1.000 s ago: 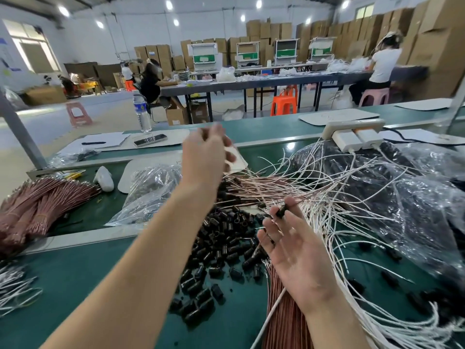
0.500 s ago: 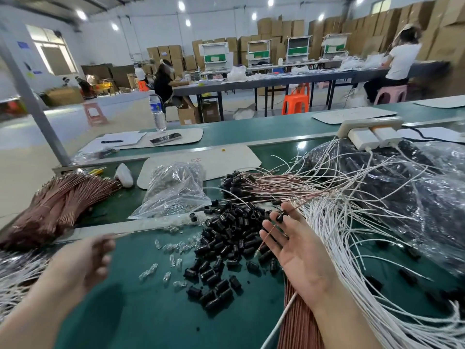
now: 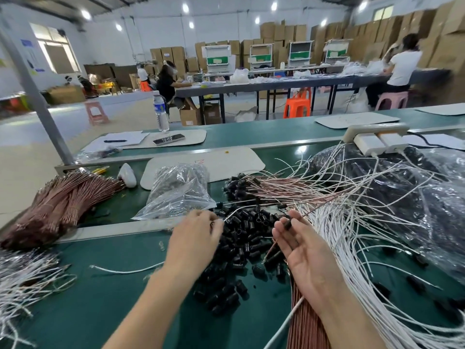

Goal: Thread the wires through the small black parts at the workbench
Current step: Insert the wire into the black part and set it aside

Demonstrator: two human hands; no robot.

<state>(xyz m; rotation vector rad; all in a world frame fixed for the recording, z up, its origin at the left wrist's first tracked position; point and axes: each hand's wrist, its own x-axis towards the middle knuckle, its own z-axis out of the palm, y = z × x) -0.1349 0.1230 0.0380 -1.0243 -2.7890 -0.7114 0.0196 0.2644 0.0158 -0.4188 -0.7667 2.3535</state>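
R hand (image 3: 302, 250), palm up, pinches one black part (image 3: 288, 222) at fingertips. L hand (image 3: 193, 235) curled over pile of black parts (image 3: 247, 235), mid worktop (image 3: 100, 303); grip can't tell.

You are working with two hands: left hand (image 3: 193, 238), right hand (image 3: 309, 255).
Black parts (image 3: 246, 230): you are facing one heap, too dense to count, and pinching one black part (image 3: 288, 224) in the right hand.
White wires: you are seeing two uncounted heaps, the right heap (image 3: 352, 235) and the left heap (image 3: 22, 275), and one single white wire (image 3: 234, 214) running from the left hand.
Copper wires: three bundles are lying out, the left bundle (image 3: 63, 200), the middle bundle (image 3: 289, 190) and the near bundle (image 3: 304, 323).
Clear bags: two, the small bag (image 3: 178, 195) and the large bag (image 3: 415, 197).
Sitting farther back: one water bottle (image 3: 161, 114), one pen (image 3: 115, 141), two chargers (image 3: 370, 143).
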